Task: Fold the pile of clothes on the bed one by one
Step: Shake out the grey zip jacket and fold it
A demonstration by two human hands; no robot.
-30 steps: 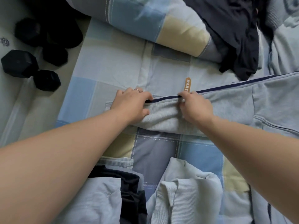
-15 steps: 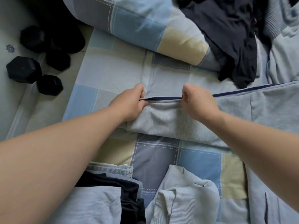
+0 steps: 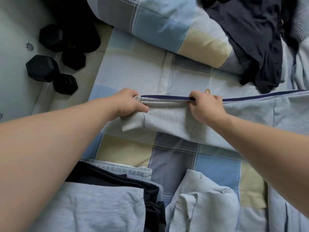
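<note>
Nearest to me, at the lower left of the frame, sits a stack of folded clothes [image 3: 103,203], with a pale ribbed top [image 3: 189,213] lying loose beside it at lower centre on the checked bed [image 3: 173,154].

Past those, across the middle of the frame, lies the piece being worked: grey sweatpants [image 3: 168,119]. The long axis runs left to right, with the ribbed cuff [image 3: 132,123] at the left end and the rest stretching off the right edge. A navy stripe [image 3: 165,97] marks the far edge.

Both hands sit on that far edge. The left hand [image 3: 130,104] pinches the cuff end, thumb on top of the cloth. The right hand [image 3: 207,108], further along towards the right, has its fingers curled round the striped seam. The left hand is the one nearer the garment's free end, so I'd guess the coming fold carries the cuff rightwards along the leg, or draws the far edge towards the person.

Beyond, at upper right, a heap of dark garments [image 3: 254,39] waits on a rolled quilt [image 3: 167,27]. Black dumbbells [image 3: 42,68] rest on the floor at upper left.
</note>
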